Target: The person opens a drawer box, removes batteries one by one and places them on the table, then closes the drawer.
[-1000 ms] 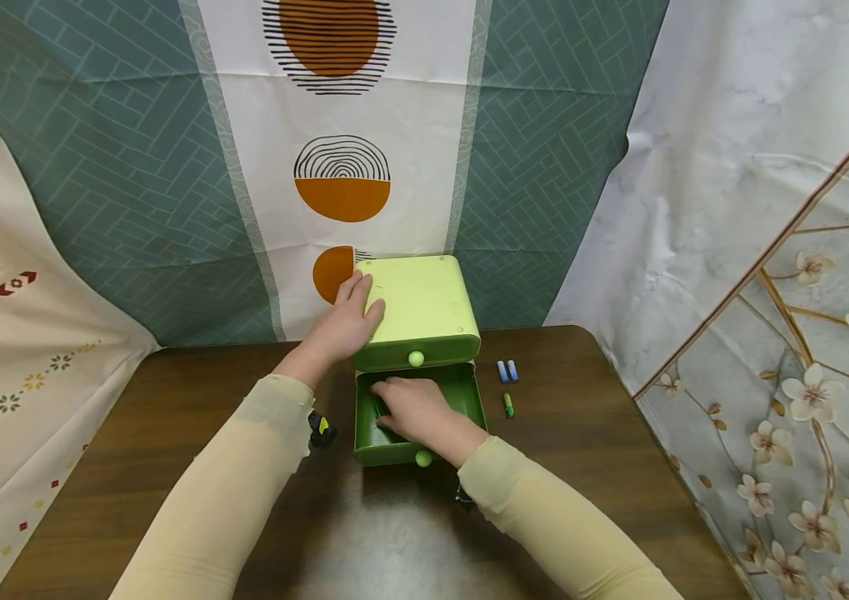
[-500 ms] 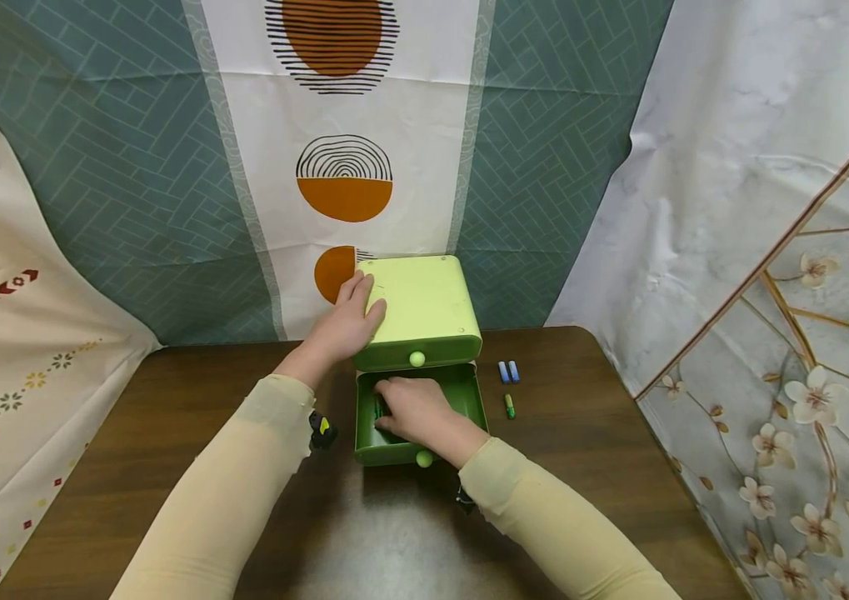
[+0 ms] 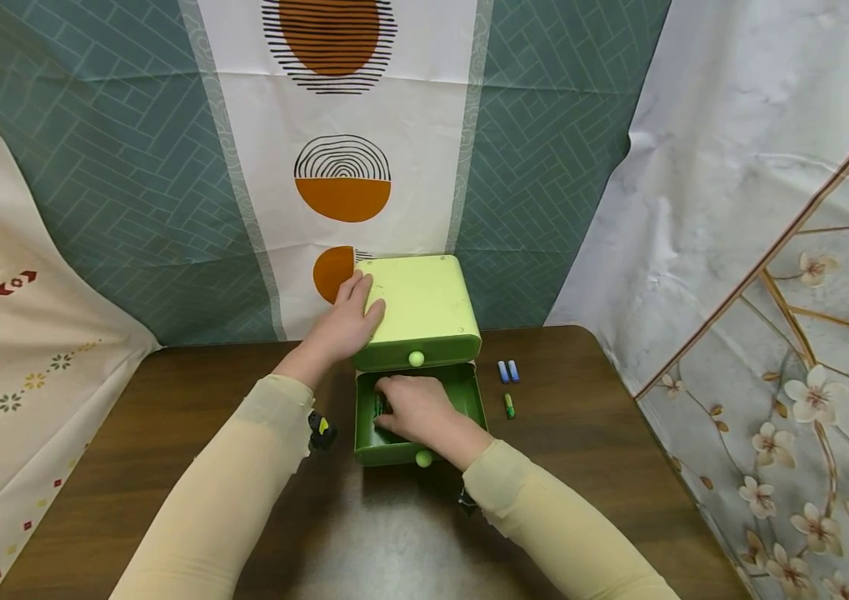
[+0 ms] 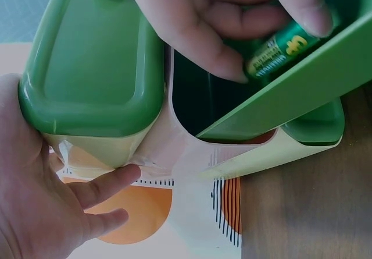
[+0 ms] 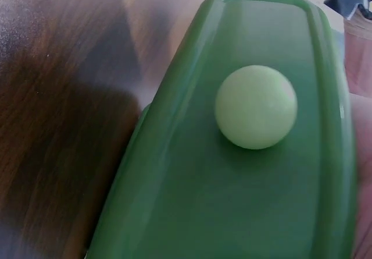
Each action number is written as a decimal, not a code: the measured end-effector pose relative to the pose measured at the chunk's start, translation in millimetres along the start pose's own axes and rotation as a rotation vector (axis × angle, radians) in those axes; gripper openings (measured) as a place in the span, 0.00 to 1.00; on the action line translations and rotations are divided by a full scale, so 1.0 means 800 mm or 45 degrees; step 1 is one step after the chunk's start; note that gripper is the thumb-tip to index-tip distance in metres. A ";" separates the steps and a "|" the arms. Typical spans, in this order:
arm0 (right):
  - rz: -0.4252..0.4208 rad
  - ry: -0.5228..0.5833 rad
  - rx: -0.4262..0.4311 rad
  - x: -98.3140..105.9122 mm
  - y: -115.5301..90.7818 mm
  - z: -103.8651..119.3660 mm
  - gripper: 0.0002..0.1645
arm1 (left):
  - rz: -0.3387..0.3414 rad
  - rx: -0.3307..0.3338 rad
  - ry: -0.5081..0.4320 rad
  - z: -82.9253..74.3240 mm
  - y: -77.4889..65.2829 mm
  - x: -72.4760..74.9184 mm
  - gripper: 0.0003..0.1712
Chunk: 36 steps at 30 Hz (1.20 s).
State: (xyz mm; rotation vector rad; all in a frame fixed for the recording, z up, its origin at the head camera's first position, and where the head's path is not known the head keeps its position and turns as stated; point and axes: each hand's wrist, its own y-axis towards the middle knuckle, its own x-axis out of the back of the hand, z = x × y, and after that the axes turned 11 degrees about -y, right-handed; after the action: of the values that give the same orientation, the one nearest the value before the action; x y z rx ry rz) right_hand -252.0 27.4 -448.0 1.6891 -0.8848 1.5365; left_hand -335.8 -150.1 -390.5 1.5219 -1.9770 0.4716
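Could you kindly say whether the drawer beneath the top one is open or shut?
Open: the drawer juts forward, with the right hand inside it.

Pale yellow sleeves point(image 3: 225, 483) (black wrist cameras point(image 3: 322, 430))

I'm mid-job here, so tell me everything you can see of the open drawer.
The open drawer is a glossy green, plastic-looking tray with raised walls and rounded front corners. Its front carries one round, pale green knob. It is pulled out below the closed upper drawer and above another drawer. The right hand reaches inside, finger and thumb at a green battery; whether either touches the drawer itself is unclear. That hand hides part of its floor.
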 end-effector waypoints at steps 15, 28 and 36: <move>-0.060 0.119 -0.007 0.015 -0.026 -0.009 0.28 | 0.008 0.000 -0.004 0.004 0.001 -0.001 0.45; -0.124 0.147 -0.025 0.017 -0.046 -0.021 0.29 | -0.004 -0.001 0.000 0.001 0.001 -0.002 0.45; -0.150 0.180 -0.026 0.021 -0.056 -0.023 0.30 | -0.009 0.000 -0.006 0.001 0.000 -0.002 0.45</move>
State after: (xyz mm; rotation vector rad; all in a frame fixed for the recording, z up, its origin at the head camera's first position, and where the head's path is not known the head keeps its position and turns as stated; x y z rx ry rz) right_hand -223.0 66.3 -431.7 1.5683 -0.7129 1.5413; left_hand -335.7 -149.5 -392.3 1.5303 -1.9746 0.4655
